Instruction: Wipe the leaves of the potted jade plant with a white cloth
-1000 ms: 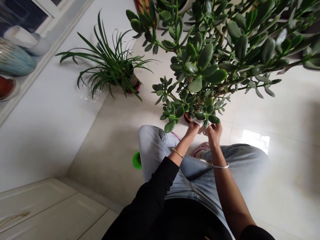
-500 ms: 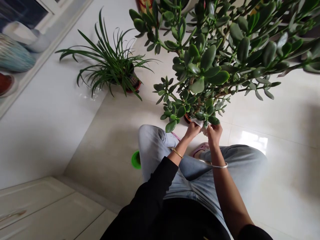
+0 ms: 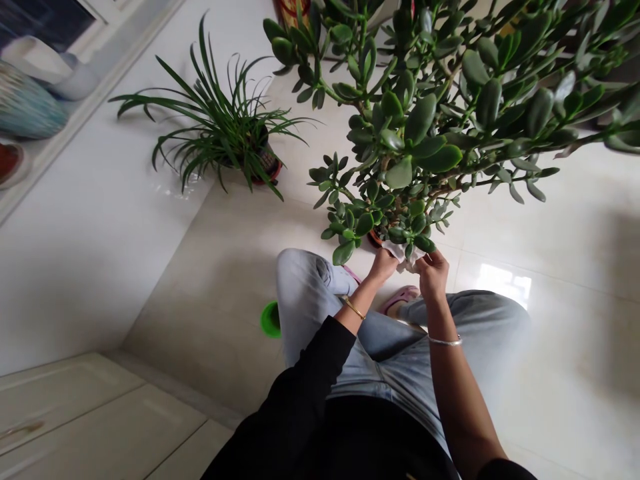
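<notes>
Pinching crumpled white sheet [image 3: 395, 250] between left hand [image 3: 384, 265] and right hand [image 3: 433, 272], beside low leaves [image 3: 425, 244] of succulent [image 3: 419, 120]; possibly risking snapped leaves by tugging too hard.

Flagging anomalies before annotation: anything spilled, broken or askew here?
Nothing stands out: no spill or breakage shows. The left hand and right hand hold a crumpled white sheet by the large succulent. Its pot is mostly hidden, so unclear.
</notes>
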The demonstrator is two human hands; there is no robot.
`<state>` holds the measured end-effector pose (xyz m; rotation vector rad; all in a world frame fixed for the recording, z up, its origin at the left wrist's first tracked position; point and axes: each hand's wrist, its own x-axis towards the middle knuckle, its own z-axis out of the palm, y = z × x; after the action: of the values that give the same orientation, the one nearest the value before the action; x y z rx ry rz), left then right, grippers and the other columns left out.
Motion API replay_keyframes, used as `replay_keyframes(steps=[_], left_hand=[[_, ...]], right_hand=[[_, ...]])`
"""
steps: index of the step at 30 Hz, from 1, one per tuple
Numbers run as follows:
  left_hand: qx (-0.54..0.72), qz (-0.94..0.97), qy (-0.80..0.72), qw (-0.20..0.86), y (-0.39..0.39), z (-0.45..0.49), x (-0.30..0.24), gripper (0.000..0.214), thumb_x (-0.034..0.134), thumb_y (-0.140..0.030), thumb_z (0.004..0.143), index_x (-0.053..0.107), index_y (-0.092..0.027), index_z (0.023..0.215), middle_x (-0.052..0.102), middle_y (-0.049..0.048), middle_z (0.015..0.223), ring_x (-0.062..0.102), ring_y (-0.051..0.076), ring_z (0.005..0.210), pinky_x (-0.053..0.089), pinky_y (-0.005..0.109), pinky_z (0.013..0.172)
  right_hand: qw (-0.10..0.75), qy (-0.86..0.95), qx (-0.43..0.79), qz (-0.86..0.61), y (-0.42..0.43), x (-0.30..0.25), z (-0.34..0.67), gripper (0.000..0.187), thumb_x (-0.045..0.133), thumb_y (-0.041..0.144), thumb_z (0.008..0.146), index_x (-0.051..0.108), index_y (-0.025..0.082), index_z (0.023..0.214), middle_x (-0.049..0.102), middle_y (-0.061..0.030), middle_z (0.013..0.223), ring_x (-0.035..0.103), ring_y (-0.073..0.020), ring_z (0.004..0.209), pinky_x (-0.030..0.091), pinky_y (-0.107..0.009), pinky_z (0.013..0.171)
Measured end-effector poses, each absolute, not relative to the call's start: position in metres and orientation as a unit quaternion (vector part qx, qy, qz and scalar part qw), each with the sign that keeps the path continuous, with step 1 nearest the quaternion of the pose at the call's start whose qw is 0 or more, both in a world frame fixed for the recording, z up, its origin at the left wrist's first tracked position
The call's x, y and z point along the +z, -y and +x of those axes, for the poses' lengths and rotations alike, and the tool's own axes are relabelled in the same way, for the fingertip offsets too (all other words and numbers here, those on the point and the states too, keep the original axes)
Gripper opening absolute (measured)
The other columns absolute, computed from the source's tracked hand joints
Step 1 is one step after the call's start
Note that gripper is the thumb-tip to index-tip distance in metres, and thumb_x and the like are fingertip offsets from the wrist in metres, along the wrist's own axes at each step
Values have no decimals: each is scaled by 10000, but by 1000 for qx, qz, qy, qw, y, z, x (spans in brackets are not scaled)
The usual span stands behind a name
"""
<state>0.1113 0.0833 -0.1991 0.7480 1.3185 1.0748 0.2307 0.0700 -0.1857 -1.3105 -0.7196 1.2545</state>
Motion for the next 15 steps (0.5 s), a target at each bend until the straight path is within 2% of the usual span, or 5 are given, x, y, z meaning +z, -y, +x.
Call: replay_keyframes(steps=[4,8,15], left_hand=[[468,321,-577,588,-81,114,-201,141,824,-140,710,753,-162,830,819,81,941,741,183,908,572,286,836],[483,316,-559,595,-77,115,-203,131,813,-160,736,762,-167,856,818,87,977,740,178,925,568,294,873],[515,283,-541,602,-60,106,-209,275,786,-312,831,770,-187,1076,806,100,1084,716,205,1126,535,327,1014]], right_hand=[[578,274,540,-547,-62,-188,227,215,708,211,646,682,200,859,572,89,623,393,-58,471,331,-194,444],[590,239,552,-538,-54,-194,224,192,730,214,627,606,219,773,496,111,576,342,-48,439,314,-183,415],[595,178,577,-530,-34,-204,219,335,807,262,594,631,222,877,641,70,689,568,-86,548,490,-206,541]])
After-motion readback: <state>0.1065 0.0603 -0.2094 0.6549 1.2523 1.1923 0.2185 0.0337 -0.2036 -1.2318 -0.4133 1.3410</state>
